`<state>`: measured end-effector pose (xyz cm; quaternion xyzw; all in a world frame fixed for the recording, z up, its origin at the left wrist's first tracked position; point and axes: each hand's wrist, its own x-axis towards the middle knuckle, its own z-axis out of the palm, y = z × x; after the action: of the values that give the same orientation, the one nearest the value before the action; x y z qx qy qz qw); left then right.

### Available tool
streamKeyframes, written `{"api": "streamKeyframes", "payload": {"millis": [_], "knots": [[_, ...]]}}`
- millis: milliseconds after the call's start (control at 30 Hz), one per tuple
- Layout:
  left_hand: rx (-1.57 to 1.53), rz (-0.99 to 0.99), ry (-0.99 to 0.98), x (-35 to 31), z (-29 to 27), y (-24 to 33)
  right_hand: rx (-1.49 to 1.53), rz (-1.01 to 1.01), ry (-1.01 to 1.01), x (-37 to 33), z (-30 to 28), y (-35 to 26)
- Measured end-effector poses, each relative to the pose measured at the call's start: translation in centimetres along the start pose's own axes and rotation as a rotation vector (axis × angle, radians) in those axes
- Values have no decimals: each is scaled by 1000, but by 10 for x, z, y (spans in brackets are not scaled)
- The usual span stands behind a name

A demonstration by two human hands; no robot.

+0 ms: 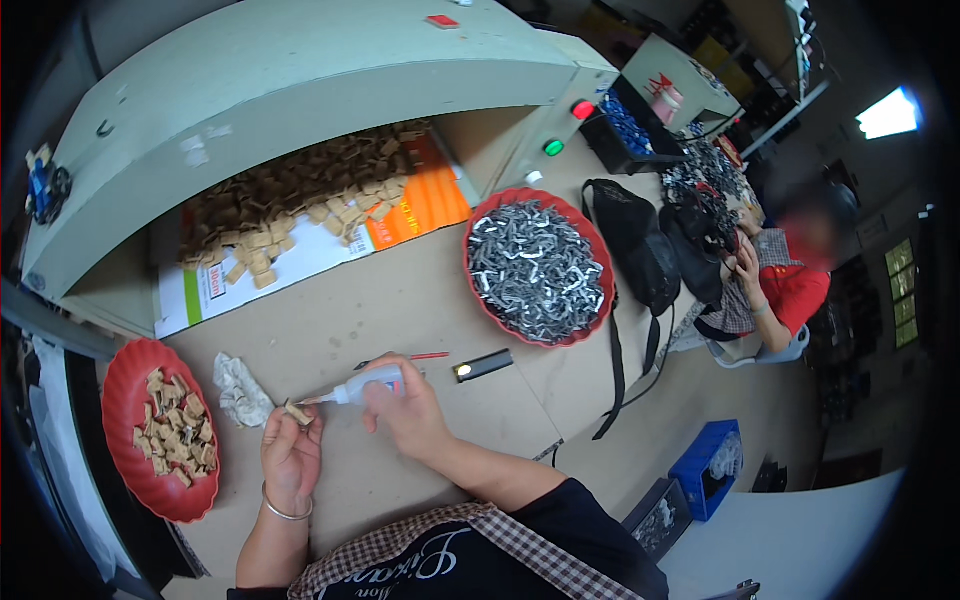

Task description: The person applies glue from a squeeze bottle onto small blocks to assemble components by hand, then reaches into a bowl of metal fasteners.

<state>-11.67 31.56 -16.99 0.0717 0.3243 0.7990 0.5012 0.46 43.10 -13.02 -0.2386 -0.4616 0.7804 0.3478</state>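
Note:
Pinched in the fingertips of my left hand (pixel 290 455) is a small tan block (pixel 298 412), held up over the table. My right hand (pixel 408 408) grips a small clear squeeze bottle (pixel 352 391) with a pale label. The bottle lies nearly level, its narrow tip pointing left and reaching the block; whether it touches is too small to tell. To the left of my left hand, a red scalloped bowl (pixel 190 497) holds several similar tan pieces. A crumpled white tissue (pixel 242 390) lies between the bowl and my hands. Beyond my right hand lies a thin red stick (pixel 430 356).
A black rectangular object (pixel 483 366) lies right of the stick. Another red bowl (pixel 604 262) holds metal pieces, beside a black bag (pixel 635 245). A pale green housing (pixel 330 80) arches over tan blocks on a printed sheet (pixel 425 200). A co-worker (pixel 800 290) sits at right.

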Motion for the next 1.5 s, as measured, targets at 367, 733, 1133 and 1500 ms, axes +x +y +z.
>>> {"api": "streamKeyframes", "payload": {"millis": [367,733,1133,1500], "knots": [[1,23,23,1,0,-2,79,79,-11,3,-5,0],[3,28,20,1,-1,-3,86,96,-45,3,-6,-2],[-37,5,-50,5,6,-4,68,71,57,-1,-4,-6],[-83,5,-53,1,-10,-4,-147,-220,-70,-3,-3,11]]}}
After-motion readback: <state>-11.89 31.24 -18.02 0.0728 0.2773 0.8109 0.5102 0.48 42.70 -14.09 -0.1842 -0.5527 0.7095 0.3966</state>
